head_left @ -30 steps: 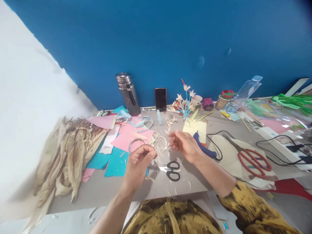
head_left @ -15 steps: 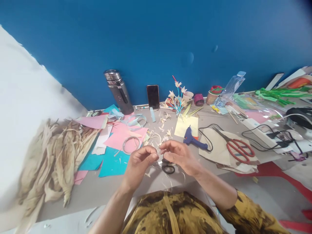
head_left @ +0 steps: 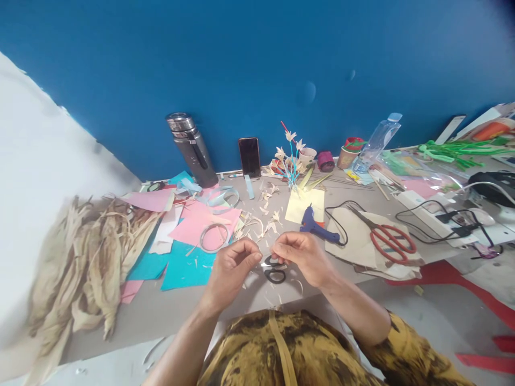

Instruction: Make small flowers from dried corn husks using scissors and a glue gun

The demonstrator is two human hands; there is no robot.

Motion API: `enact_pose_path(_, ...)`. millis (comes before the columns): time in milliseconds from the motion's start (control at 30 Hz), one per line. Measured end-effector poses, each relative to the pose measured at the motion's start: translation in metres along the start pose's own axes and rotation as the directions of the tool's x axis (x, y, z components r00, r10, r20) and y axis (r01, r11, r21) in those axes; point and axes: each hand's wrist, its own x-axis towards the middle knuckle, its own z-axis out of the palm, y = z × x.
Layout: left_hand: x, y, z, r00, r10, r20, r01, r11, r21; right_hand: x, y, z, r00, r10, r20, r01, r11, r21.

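My left hand point(head_left: 235, 266) is closed in a pinch above the table's front part; what its fingertips hold, if anything, is too small to make out. My right hand point(head_left: 302, 258) pinches in the same way just to the right, a small gap between the two. Under and between them lie small black-handled scissors point(head_left: 274, 275), partly covered by the right fingers. Beyond the hands, pale husk flowers and scraps point(head_left: 276, 219) are scattered. A blue glue gun point(head_left: 317, 227) rests behind my right hand, and a ring of tape point(head_left: 214, 237) lies behind my left.
Dried corn husks point(head_left: 90, 257) heap at the left. A flask point(head_left: 193, 150), a phone point(head_left: 249, 156), husk flowers on blue stems point(head_left: 292, 161) and a plastic bottle point(head_left: 378, 142) stand along the wall. Red-handled scissors point(head_left: 392, 241) and a power strip point(head_left: 430, 214) lie right.
My hands have moved slightly apart, the right one shifting a little to the right. More of the small black-handled scissors shows between them. The camera view has shifted slightly.
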Motion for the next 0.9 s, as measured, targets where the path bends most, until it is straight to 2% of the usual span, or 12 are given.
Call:
enact_pose_path(100,0.003,0.003,0.002,0.999,-0.038,0.033,0.036,0.998,0.048,-0.005,0.004,-0.001,1.000,0.023,-0.011,-0.023,0.999,0.048)
enact_pose_path(200,0.008,0.002,0.005,0.989,-0.129,0.065,0.130,0.991,-0.013,-0.013,0.006,-0.006,0.997,-0.033,-0.076,0.030,0.999,-0.039)
enact_pose_path(300,0.015,-0.002,0.005,0.978,-0.206,-0.014,0.204,0.976,-0.075,-0.019,0.007,-0.019,0.973,-0.103,-0.208,0.080,0.990,-0.117)
enact_pose_path(367,0.024,-0.004,0.006,0.975,-0.192,-0.115,0.197,0.980,0.032,-0.021,0.008,-0.031,0.948,-0.125,-0.293,0.090,0.987,-0.131)
enact_pose_path(433,0.037,-0.008,0.012,0.983,-0.126,-0.133,0.155,0.958,0.241,-0.022,0.011,-0.043,0.929,-0.120,-0.349,0.082,0.989,-0.121)
enact_pose_path(500,0.054,-0.012,0.024,0.995,-0.055,-0.082,0.087,0.885,0.458,-0.022,0.013,-0.052,0.916,-0.095,-0.390,0.069,0.994,-0.081)
enact_pose_path(567,0.073,-0.018,0.039,0.999,-0.004,-0.048,0.034,0.764,0.645,-0.022,0.015,-0.057,0.910,-0.068,-0.409,0.060,0.998,-0.031)
enact_pose_path(633,0.090,-0.024,0.055,0.996,-0.014,-0.090,0.078,0.639,0.765,-0.023,0.017,-0.060,0.913,-0.049,-0.405,0.053,0.999,-0.001)
enact_pose_path(767,0.111,-0.034,0.076,0.983,0.013,-0.181,0.158,0.427,0.890,-0.026,0.021,-0.063,0.918,-0.013,-0.397,0.025,0.999,0.025)
enact_pose_path(900,0.116,-0.039,0.083,0.977,0.090,-0.193,0.147,0.367,0.918,-0.029,0.024,-0.067,0.921,0.016,-0.388,0.007,0.998,0.057)
